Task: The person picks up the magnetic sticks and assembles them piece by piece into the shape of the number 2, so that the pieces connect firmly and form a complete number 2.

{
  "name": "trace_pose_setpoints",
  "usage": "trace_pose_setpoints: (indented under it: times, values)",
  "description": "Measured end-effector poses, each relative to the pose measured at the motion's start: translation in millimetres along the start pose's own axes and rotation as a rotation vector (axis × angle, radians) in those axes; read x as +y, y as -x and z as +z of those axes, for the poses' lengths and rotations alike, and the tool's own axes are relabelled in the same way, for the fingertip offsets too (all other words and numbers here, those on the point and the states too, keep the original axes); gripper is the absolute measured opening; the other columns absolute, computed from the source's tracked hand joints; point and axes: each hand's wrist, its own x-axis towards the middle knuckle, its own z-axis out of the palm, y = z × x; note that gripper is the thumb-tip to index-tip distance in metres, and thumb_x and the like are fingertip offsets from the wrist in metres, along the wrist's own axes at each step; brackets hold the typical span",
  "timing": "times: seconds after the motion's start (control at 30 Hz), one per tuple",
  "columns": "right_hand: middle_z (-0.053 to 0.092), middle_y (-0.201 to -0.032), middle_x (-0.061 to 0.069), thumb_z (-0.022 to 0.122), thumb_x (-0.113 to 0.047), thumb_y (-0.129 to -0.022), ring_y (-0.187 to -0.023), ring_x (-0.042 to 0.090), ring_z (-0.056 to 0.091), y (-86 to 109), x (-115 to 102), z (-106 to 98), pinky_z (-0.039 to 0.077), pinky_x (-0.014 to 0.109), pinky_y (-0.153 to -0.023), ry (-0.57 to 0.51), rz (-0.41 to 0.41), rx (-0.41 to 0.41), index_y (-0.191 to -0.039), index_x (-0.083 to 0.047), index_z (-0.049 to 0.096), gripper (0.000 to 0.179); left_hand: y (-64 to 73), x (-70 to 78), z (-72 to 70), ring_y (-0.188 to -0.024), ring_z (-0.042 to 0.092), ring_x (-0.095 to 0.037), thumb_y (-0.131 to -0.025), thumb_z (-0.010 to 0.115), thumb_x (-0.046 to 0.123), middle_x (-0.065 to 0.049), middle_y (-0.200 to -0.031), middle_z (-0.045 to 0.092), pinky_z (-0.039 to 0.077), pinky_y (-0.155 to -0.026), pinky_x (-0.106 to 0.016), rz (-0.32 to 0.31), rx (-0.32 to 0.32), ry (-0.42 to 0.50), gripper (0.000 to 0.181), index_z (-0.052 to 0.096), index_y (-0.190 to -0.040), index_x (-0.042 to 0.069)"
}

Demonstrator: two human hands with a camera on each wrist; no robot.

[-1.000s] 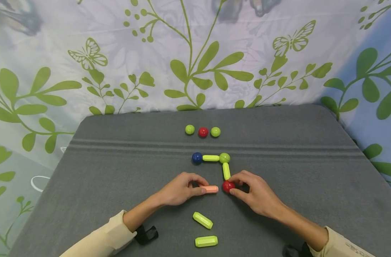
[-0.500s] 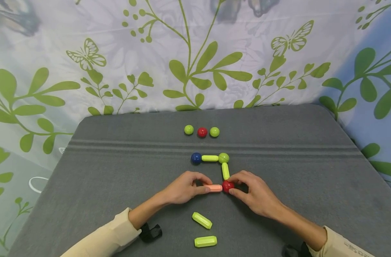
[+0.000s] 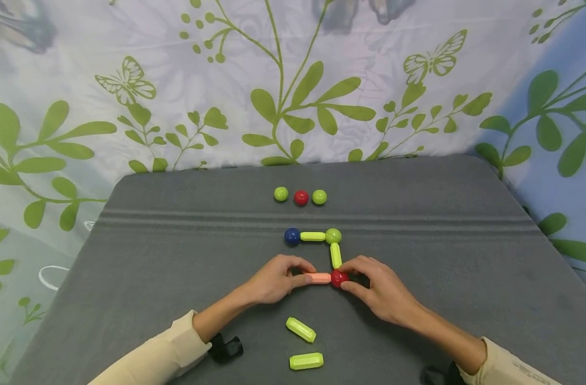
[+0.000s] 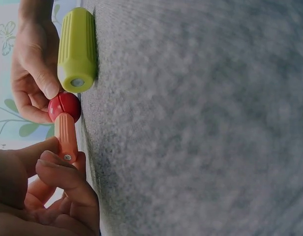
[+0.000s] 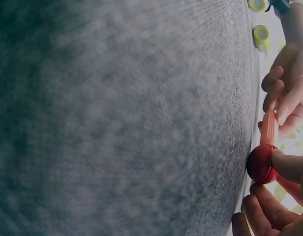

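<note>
The right hand [image 3: 379, 289] is pinching a glossy red ball [image 3: 338, 278] between thumb and fingers. Just left of this ball, the left hand [image 3: 279, 279] is pinching a fluted coral rod [image 3: 320, 278], whose right end is touching the ball. The 2 hands are standing apart, with rod and ball between them. In the head view the left fingers are hiding the rod's other end; the left wrist view is showing a small silvery disc there.

Beyond the red ball, a lime rod [image 3: 336, 255] is leading up to a green ball [image 3: 333, 236]; the right fingers are covering its near end, so its contact with the red ball is impossible to tell. Farther beyond and left, a ribbed lime rod [image 3: 313, 236] is linking that green ball to a navy ball [image 3: 292, 236]. Farthest beyond, 3 loose balls [image 3: 301, 198] are lying in a row. Nearer than the red ball and leftward, 2 loose lime rods [image 3: 300, 330] are lying apart. The right black wrist strap [image 3: 436, 375] is being cut off below.
</note>
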Motion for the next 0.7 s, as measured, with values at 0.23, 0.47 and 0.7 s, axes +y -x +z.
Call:
trace_pose_setpoints:
  times: [0.23, 0.47, 0.7]
  values:
    - [0.063, -0.103, -0.015, 0.079, -0.014, -0.086, -0.095, 0.009, 0.059, -0.5, 1.0, 1.4, 0.049, 0.038, -0.081, -0.011, 0.012, -0.002, -0.111, -0.022, 0.071, 0.028, 0.9, 0.4, 0.0, -0.055, 0.051, -0.007, -0.098, 0.064, 0.014, 0.001, -0.096, 0.065, 0.042, -0.053, -0.022, 0.004, -0.005, 0.008, 0.018, 0.071, -0.112, 0.005]
    - [0.063, -0.103, -0.015, 0.078, -0.013, -0.086, -0.095, 0.009, 0.059, -0.5, 1.6, 1.4, 0.049, 0.037, -0.079, -0.01, 0.004, 0.006, -0.111, -0.023, 0.07, 0.027, 0.5, 0.0, -1.0, -0.057, 0.051, -0.007, -0.098, 0.064, 0.014, -0.001, -0.098, 0.065, 0.042, -0.053, -0.022, 0.005, -0.014, 0.025, 0.019, 0.07, -0.113, 0.004]
    - [0.062, -0.103, -0.015, 0.078, -0.013, -0.086, -0.095, 0.008, 0.059, -0.3, 2.4, 2.2, 0.049, 0.035, -0.078, -0.007, 0.002, 0.01, -0.111, -0.023, 0.07, 0.027, 1.5, -2.6, -1.7, -0.055, 0.049, -0.007, -0.097, 0.065, 0.014, -0.002, -0.098, 0.063, 0.039, -0.05, -0.021, 0.008, -0.021, 0.03, 0.02, 0.07, -0.113, 0.003]
